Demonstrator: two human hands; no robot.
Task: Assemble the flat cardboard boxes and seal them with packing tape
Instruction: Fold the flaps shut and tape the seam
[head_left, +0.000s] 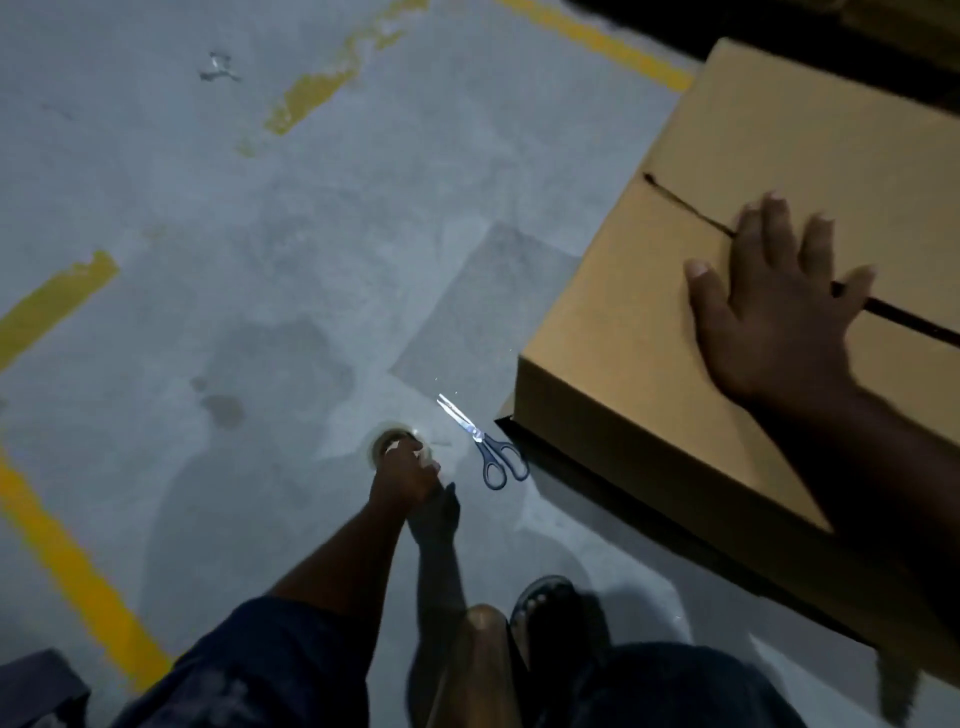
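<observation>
A large brown cardboard box (675, 322) stands on the floor at the right, its top flaps closed with a dark open seam running across. My right hand (769, 317) lies flat on the top with fingers spread, over the seam. Down on the floor, my left hand (408, 475) grips a roll of clear packing tape (384, 441). The roll is partly hidden by the fingers.
Blue-handled scissors (485, 444) lie on the grey concrete floor (234, 260) between the tape and the box's near corner. Worn yellow lines (78, 566) cross the floor at left. My knee and sandalled foot (540, 597) are at the bottom.
</observation>
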